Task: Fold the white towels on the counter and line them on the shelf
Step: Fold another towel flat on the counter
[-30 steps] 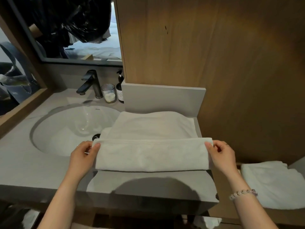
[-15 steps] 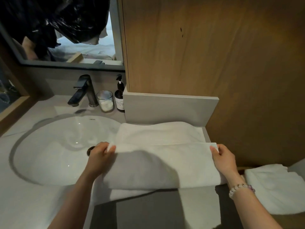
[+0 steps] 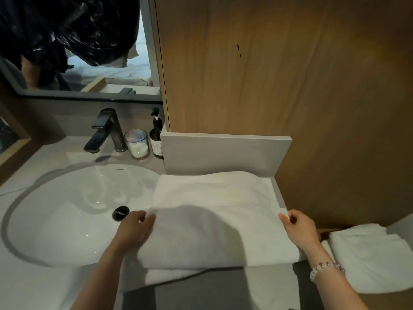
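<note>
**Squaring a fold beside the basin**

Just right of the oval white ceramic basin (image 3: 20, 231), one white terry towel (image 3: 212, 231) lies on the pale stone desk (image 3: 26, 291), its near part doubled over. The left hand (image 3: 134, 229) pinches the flap's corner nearest the basin, and the right hand (image 3: 299, 229) pinches the far corner. Matching grips likely keep the edge straight. Farther right, on the low wooden shelf (image 3: 391, 302), sits a folded white towel pile (image 3: 368, 260): one towel is plain to see, perhaps a second beneath. Behind the basin stand one black tap (image 3: 107, 128), one glass jar (image 3: 136, 144) and one dark pump bottle (image 3: 156, 135).
</note>
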`<action>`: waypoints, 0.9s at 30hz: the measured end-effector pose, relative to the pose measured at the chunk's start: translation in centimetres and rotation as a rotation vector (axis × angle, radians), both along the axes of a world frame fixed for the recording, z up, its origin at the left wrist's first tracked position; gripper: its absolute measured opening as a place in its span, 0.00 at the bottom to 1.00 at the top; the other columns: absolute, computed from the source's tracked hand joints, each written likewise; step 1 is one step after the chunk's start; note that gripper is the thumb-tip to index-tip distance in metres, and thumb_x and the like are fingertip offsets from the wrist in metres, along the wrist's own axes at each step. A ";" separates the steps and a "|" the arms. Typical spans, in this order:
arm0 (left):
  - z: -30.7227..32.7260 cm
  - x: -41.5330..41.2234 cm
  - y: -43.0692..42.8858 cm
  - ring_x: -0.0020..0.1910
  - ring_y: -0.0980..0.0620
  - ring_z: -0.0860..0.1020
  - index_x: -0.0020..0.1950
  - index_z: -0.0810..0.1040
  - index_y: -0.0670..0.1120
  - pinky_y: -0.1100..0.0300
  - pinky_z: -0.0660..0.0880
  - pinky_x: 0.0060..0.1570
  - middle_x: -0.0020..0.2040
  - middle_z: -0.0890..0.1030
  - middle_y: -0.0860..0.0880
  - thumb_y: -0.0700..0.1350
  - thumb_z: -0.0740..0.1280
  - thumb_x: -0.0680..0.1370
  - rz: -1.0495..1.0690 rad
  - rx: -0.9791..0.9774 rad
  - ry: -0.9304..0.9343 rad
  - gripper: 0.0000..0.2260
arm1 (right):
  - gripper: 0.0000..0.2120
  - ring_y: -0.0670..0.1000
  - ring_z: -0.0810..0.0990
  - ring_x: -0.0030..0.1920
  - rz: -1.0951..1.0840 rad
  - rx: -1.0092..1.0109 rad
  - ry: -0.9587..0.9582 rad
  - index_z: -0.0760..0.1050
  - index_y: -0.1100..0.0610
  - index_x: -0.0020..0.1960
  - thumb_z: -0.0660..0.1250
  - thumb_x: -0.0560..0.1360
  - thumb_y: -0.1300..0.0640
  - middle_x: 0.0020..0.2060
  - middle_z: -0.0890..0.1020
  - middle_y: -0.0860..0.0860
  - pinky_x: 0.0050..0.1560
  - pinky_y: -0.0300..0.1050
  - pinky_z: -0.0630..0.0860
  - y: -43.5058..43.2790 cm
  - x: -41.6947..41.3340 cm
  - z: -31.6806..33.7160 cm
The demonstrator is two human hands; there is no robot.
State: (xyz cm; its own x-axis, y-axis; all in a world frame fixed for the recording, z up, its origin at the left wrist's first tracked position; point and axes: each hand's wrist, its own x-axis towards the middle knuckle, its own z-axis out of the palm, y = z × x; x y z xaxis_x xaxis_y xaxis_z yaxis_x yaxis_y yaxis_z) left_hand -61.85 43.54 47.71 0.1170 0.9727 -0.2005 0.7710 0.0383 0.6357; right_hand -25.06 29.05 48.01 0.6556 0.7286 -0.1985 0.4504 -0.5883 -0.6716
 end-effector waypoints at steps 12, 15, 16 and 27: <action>2.1 1.8 -1.9 0.43 0.44 0.73 0.40 0.72 0.44 0.54 0.65 0.44 0.40 0.76 0.46 0.55 0.60 0.75 0.179 -0.078 -0.180 0.14 | 0.13 0.61 0.79 0.53 0.080 0.189 -0.603 0.77 0.62 0.55 0.64 0.73 0.57 0.52 0.79 0.59 0.49 0.52 0.77 2.3 -5.4 1.8; 2.4 2.3 -2.2 0.45 0.45 0.69 0.48 0.70 0.43 0.56 0.63 0.47 0.44 0.73 0.46 0.49 0.59 0.80 0.153 -0.014 -0.112 0.10 | 0.22 0.58 0.79 0.59 0.499 0.311 -0.589 0.77 0.59 0.59 0.55 0.72 0.50 0.59 0.80 0.57 0.55 0.55 0.77 4.0 -13.6 1.8; 2.4 2.3 -2.3 0.45 0.45 0.68 0.48 0.69 0.43 0.56 0.62 0.47 0.46 0.72 0.45 0.47 0.59 0.81 0.142 0.019 -0.081 0.07 | 0.24 0.55 0.73 0.66 0.626 0.263 -0.598 0.73 0.57 0.65 0.51 0.75 0.47 0.65 0.75 0.55 0.62 0.54 0.71 4.3 -15.9 1.7; 1.9 4.6 -3.1 0.45 0.32 0.79 0.53 0.75 0.33 0.45 0.77 0.42 0.48 0.79 0.32 0.49 0.56 0.77 -0.079 0.502 0.377 0.20 | 0.34 0.51 0.74 0.66 0.678 -0.016 -0.588 0.76 0.55 0.64 0.34 0.80 0.47 0.65 0.76 0.51 0.68 0.55 0.64 3.3 -16.2 1.0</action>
